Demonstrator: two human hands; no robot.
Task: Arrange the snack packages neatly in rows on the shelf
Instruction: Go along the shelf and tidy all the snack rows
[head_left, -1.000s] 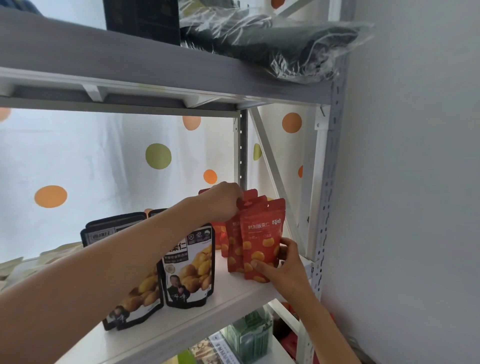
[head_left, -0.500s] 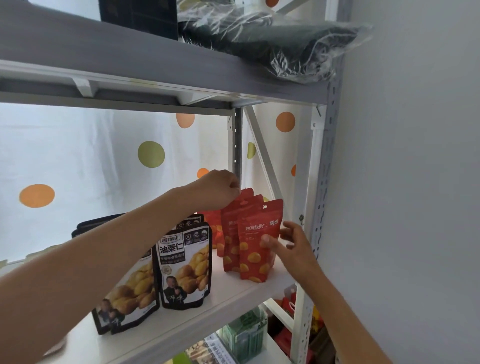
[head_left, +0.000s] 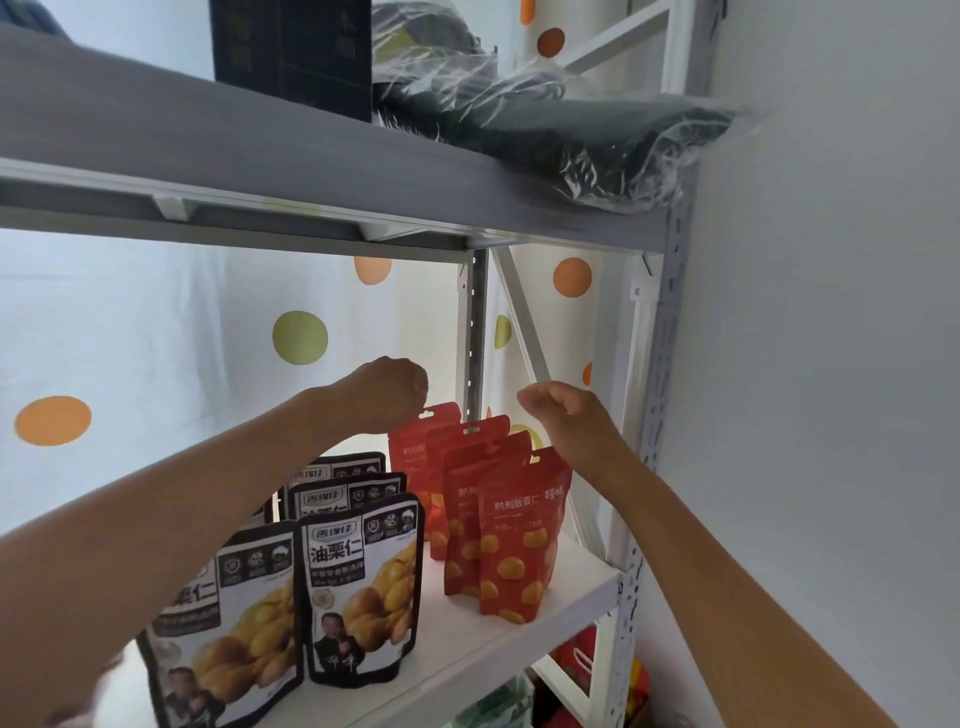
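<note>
Overhead grey shelf (head_left: 260, 140), white shelf (head_left: 519, 644), dotted curtain (head_left: 156, 332)

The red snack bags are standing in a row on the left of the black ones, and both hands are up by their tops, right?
Not quite. In the head view the red snack bags stand to the right of the black ones, not the left. The rest holds: the left hand and right hand are up by their tops.
</note>
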